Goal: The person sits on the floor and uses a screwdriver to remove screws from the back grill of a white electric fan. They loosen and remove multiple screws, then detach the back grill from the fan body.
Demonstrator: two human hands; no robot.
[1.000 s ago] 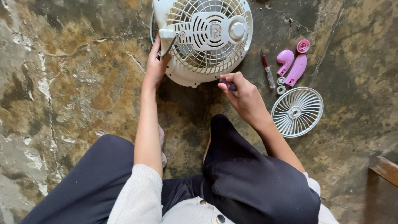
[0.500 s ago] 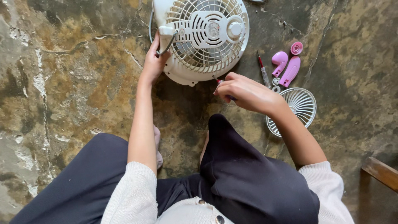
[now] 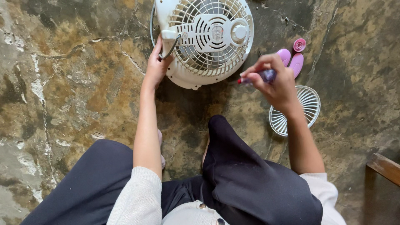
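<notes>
From the head view, our left hand grips the rim of the white fan, which lies grille-up on the stone floor. Our right hand is closed around a purple-handled screwdriver, lifted beside the fan. We should hold the housing firm and seat the tip squarely before turning.

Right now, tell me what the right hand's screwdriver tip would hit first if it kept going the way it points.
The screwdriver in the right hand points left, toward the white fan housing. Its lower rim looks like the first contact, though the tool's height above the floor is unclear.
</notes>
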